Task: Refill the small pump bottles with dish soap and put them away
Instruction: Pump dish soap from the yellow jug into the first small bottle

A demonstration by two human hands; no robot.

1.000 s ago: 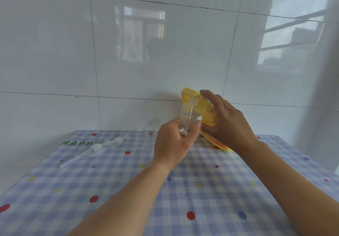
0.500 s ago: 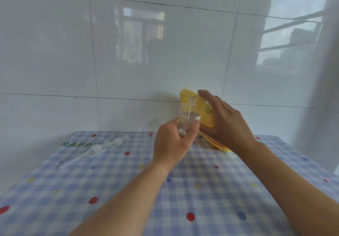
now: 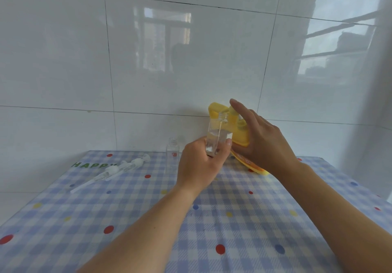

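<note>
Left hand [image 3: 201, 164] holds small bottle [image 3: 215, 139] mouth-up to catch soap | right hand [image 3: 264, 145] grips yellow soap bottle [image 3: 240, 134], tipped over it to pour

Soap bottle [image 3: 240, 136] mostly hidden (behind right hand [image 3: 267, 145]).

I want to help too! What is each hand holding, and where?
The left hand grips the small clear bottle around its lower half. The right hand holds the tilted yellow soap bottle by its upper body.
</note>
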